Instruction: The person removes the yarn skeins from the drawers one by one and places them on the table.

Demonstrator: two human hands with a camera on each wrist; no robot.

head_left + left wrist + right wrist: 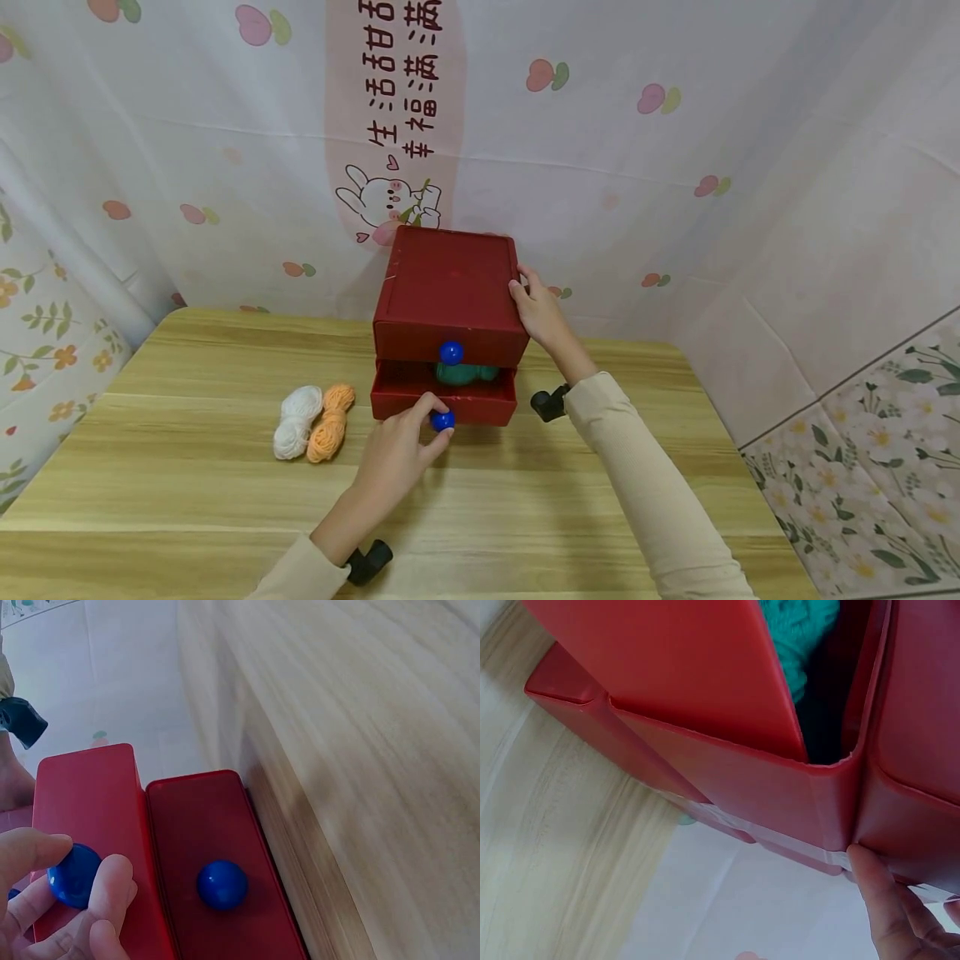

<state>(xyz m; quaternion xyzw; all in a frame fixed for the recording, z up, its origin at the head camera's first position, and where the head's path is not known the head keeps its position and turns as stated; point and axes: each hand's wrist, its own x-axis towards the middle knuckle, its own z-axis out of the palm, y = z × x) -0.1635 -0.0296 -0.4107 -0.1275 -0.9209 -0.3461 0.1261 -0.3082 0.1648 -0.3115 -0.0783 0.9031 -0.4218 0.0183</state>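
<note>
A red drawer cabinet (453, 279) stands at the back of the table, its middle drawer (487, 410) pulled partway out. Between thumb and fingers, my left hand (397, 450) pinches that drawer's round blue knob (73, 876). Inside the drawer lies a green ball of yarn (799, 637), partly hidden under the upper drawer. My right hand (542, 312) rests against the cabinet's right side near the top edge, fingers extended; the right wrist view shows a fingertip touching the red wall. The bottom drawer (199, 825), with its own blue knob (223, 885), is closed.
Left of the cabinet, a white yarn skein (297, 422) and an orange yarn skein (330, 423) lie side by side on the wooden table (187, 467). A printed curtain (600, 183) hangs right behind the cabinet. The top drawer's blue knob (451, 353) juts out above the pulled-out drawer.
</note>
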